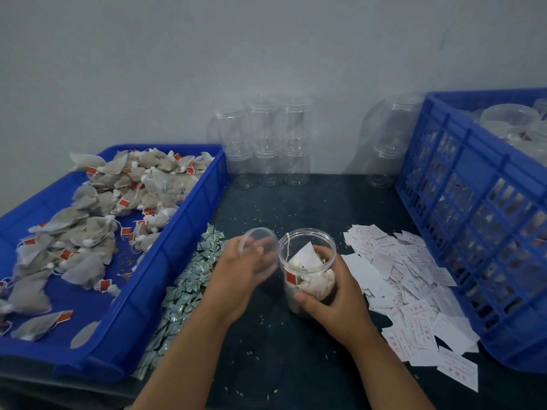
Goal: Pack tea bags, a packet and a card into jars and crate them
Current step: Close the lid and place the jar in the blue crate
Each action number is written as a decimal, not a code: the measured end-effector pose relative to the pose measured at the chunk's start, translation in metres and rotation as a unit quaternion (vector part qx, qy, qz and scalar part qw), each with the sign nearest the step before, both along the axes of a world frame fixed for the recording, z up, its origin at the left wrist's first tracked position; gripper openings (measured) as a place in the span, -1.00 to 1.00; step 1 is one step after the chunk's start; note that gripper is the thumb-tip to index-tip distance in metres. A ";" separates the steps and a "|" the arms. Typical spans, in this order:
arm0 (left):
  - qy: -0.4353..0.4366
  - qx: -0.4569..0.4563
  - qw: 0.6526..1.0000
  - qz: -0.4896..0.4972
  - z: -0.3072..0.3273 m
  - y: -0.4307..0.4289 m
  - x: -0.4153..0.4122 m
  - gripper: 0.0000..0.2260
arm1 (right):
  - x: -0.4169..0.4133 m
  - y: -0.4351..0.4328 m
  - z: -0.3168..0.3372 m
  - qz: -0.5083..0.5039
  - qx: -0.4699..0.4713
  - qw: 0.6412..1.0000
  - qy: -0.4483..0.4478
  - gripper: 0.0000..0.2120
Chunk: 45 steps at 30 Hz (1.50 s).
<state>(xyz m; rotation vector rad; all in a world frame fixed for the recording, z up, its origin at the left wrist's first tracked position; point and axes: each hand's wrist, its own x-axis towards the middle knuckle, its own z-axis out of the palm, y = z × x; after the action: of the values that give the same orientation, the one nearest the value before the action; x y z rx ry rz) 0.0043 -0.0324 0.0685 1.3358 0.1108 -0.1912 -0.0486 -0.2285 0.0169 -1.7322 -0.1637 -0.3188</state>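
Observation:
A clear jar point(307, 261) stands on the dark table in front of me, holding tea bags and a white card. My right hand point(331, 297) grips the jar's lower side. My left hand point(236, 276) holds a clear round lid point(257, 241) tilted just left of the jar's open mouth. Loose tea bags point(83, 232) with red tags fill the blue tray point(165, 261) on the left. A strip of small green-and-white packets point(189, 279) lies beside the tray. White cards point(414, 291) with red print are heaped on the right.
Empty clear jars point(266, 143) are stacked two high against the back wall, with another stack point(387, 143) further right. A blue slatted crate point(473, 220) holding lidded jars stands at the right edge. Crumbs of tea dot the table.

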 end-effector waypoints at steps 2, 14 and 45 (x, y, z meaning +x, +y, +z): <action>0.015 -0.083 0.994 -0.065 0.009 -0.005 -0.003 -0.70 | 0.001 0.001 -0.002 0.009 -0.008 1.000 0.000 -0.29; -0.088 -0.008 0.994 -0.065 0.045 0.010 -0.007 -0.57 | 0.004 0.000 -0.006 -0.009 -0.084 0.996 0.004 -0.22; -0.363 0.517 0.740 -0.231 0.059 -0.030 -0.015 -0.55 | 0.005 0.003 -0.004 0.033 -0.013 0.998 0.049 -0.41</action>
<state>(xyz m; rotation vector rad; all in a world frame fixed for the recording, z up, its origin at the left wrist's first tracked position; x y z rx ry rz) -0.0103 -0.0624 0.1274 2.4556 -0.9277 0.0136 -0.0434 -0.2258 0.0133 -1.7600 -0.1544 -0.1843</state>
